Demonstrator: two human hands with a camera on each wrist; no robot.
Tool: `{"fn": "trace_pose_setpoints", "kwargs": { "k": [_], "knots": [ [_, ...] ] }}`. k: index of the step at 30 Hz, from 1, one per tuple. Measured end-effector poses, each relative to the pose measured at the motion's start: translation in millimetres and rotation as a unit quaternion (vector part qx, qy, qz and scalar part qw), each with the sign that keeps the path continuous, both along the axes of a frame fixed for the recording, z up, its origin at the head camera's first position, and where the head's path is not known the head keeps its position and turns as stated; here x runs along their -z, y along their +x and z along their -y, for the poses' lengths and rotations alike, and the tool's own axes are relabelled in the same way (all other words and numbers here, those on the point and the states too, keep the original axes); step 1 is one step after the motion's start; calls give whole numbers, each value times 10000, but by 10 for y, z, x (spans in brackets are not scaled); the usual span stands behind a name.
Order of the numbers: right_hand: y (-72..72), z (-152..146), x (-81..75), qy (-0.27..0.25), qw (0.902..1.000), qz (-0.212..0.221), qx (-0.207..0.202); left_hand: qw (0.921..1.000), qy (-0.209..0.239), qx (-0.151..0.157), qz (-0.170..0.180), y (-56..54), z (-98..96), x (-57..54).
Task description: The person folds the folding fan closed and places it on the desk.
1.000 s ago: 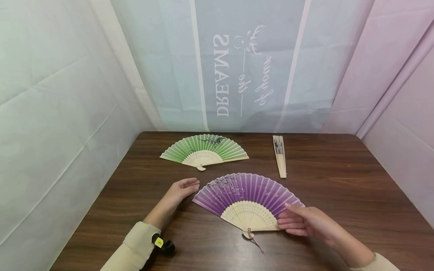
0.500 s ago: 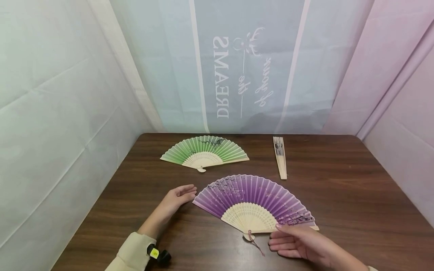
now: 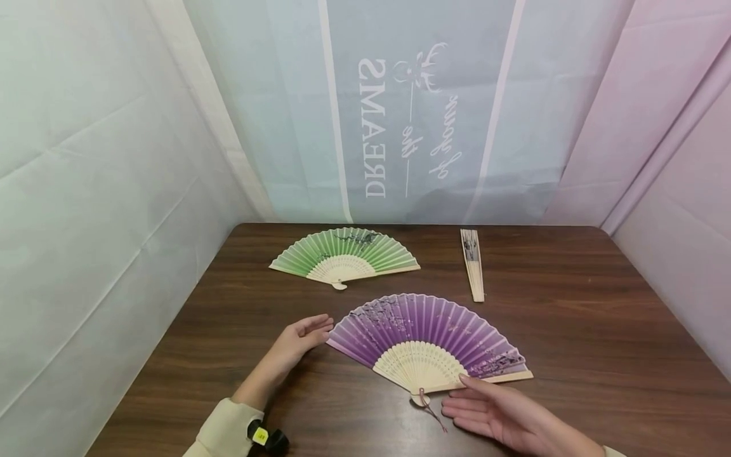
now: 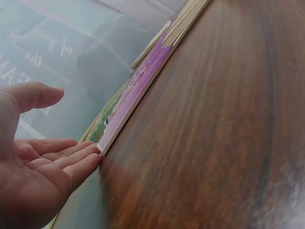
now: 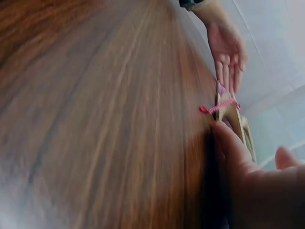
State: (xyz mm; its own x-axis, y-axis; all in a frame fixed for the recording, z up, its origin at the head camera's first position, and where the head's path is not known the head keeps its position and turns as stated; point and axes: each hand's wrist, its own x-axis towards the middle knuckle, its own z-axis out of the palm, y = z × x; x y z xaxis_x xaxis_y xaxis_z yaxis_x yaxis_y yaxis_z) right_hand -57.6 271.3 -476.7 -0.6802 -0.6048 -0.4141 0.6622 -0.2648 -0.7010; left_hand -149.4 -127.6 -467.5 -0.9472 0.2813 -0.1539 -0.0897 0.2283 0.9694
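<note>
A purple folding fan (image 3: 422,324) lies spread on the wooden table, its pale ribs and pivot toward the person and a thin cord tassel (image 3: 435,416) hanging from the pivot. At its left corner is my left hand (image 3: 294,346), fingers extended and fingertips right at the fan's edge; the left wrist view shows that palm (image 4: 40,179) with straight fingers touching the corner. My right hand (image 3: 502,412) lies along the lower right guard stick, thumb at the stick and the other fingers straight beside it on the near side.
Farther back on the table (image 3: 571,304) lies a spread green folding fan (image 3: 345,254). To its right is a folded fan (image 3: 472,266) with pale sticks. A printed curtain (image 3: 422,127) hangs behind the table, with pale walls at both sides.
My right hand has slid down and left from the purple fan's right end toward the pivot. The fan's right part now shows uncovered. My left hand has shifted slightly nearer the person.
</note>
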Motion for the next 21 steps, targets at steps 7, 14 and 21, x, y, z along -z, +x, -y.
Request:
{"fn": "trace_pose_setpoints", "kwargs": {
  "k": [7, 14, 21],
  "knots": [
    [16, 141, 5, -60, 9971, 315, 694, 9999, 50, -126, 48, 16, -23, 12],
    [18, 242, -29, -50, 9914, 522, 1196, 9998, 131, -99, 102, 22, 14, -14],
    [0, 258, -56, -223, 9851, 757, 1530, 9991, 304, -7, 281, 34, 12, -3]
  ]
}}
